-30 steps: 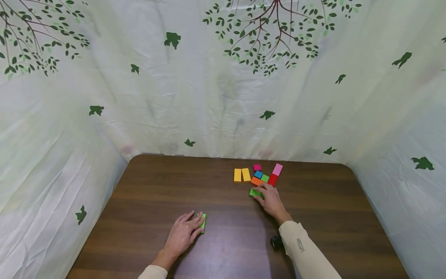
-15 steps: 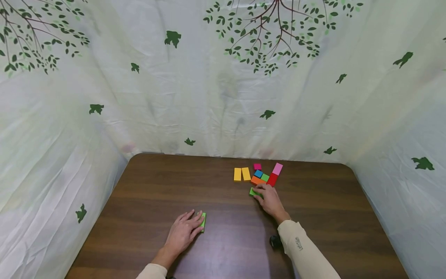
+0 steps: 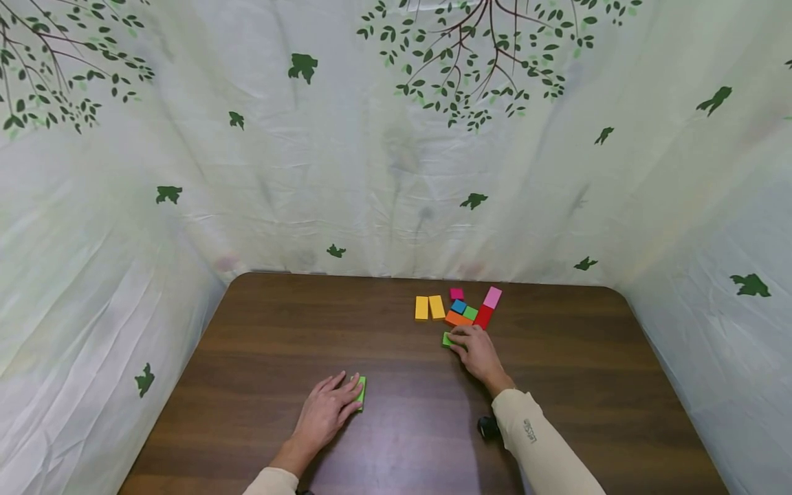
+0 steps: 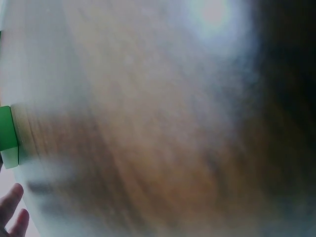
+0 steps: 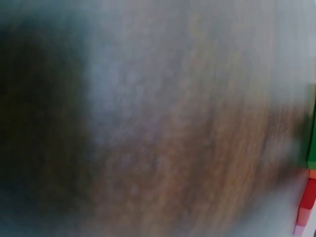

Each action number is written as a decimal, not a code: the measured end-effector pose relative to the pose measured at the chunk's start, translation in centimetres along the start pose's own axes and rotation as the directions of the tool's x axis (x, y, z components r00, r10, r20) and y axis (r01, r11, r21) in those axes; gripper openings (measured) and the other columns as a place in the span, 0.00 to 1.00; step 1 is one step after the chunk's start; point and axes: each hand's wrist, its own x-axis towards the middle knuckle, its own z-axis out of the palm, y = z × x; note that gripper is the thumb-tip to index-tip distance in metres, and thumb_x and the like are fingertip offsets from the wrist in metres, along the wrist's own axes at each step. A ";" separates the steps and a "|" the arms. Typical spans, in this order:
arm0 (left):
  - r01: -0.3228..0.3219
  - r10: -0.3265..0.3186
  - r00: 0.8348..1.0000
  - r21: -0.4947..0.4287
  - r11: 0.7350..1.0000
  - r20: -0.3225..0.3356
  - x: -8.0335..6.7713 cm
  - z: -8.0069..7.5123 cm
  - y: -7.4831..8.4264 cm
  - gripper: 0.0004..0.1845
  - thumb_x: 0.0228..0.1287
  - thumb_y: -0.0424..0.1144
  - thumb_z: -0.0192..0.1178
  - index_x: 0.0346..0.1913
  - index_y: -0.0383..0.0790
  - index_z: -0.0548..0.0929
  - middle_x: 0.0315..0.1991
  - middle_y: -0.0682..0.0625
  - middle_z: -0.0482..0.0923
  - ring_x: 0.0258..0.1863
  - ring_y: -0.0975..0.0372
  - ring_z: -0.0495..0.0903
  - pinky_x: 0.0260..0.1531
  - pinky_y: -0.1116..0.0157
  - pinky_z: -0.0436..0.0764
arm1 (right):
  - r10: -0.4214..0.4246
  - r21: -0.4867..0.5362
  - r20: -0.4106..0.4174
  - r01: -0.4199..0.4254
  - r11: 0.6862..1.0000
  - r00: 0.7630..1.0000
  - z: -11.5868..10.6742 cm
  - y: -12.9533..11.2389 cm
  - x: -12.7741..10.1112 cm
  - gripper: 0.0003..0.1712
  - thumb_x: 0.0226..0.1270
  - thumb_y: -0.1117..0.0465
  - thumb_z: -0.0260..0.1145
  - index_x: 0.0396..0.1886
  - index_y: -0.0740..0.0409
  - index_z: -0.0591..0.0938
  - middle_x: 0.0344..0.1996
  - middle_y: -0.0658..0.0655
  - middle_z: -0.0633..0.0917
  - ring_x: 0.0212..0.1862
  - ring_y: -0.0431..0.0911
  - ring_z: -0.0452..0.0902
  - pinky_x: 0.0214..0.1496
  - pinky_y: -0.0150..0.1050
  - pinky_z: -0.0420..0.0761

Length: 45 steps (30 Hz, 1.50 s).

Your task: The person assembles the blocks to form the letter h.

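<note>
My left hand (image 3: 326, 410) lies low on the table's left half, its thumb and forefinger gripping a bright green block (image 3: 362, 394). Part of that block (image 4: 7, 131) shows at the left edge of the left wrist view, with two fingertips (image 4: 12, 202) below. Farther up and to the right, my right hand (image 3: 478, 354) pinches a second green block (image 3: 446, 339), whose right part is hidden under the fingers. Just beyond that hand lie an orange block (image 3: 458, 319), a small green block (image 3: 470, 313), a blue block (image 3: 458, 306) and a red block (image 3: 483, 316).
Two yellow blocks (image 3: 421, 308) lie left of the cluster. A magenta block (image 3: 456, 294) and a pink block (image 3: 492, 297) are near the back edge of the brown wooden table (image 3: 309, 323). White cloth (image 3: 396, 172) printed with leaves hangs behind and at both sides.
Both hands stay almost where they were, each with its green block. The head view shifts very slightly; the blocks stay put.
</note>
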 end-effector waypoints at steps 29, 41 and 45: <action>0.028 -0.027 0.999 -0.033 0.999 0.029 -0.3 -0.1 0.4 0.20 0.53 0.43 0.69 0.50 0.40 0.86 0.53 0.46 0.82 0.54 0.45 0.79 0.53 0.47 0.74 | 0.207 0.161 -0.017 -0.201 0.966 0.978 1.4 -2.0 -0.1 0.17 0.56 0.63 0.74 0.44 0.67 0.86 0.48 0.62 0.78 0.53 0.57 0.71 0.56 0.52 0.75; 0.019 -0.018 1.000 -0.008 1.000 0.011 -0.2 0.0 0.4 0.21 0.52 0.43 0.69 0.50 0.40 0.86 0.53 0.46 0.82 0.54 0.46 0.79 0.53 0.49 0.73 | 0.224 0.123 -0.100 -0.211 0.970 0.969 2.7 -3.6 0.5 0.19 0.53 0.55 0.76 0.42 0.61 0.88 0.47 0.61 0.81 0.52 0.57 0.73 0.56 0.53 0.74; 0.023 -0.023 1.000 -0.018 1.000 0.007 -0.1 0.0 0.4 0.21 0.53 0.43 0.69 0.50 0.41 0.86 0.53 0.46 0.82 0.54 0.46 0.79 0.53 0.48 0.73 | 0.231 0.007 -0.149 -0.232 0.973 0.961 2.9 -4.0 1.0 0.18 0.53 0.52 0.76 0.41 0.56 0.89 0.47 0.59 0.83 0.51 0.57 0.74 0.52 0.53 0.72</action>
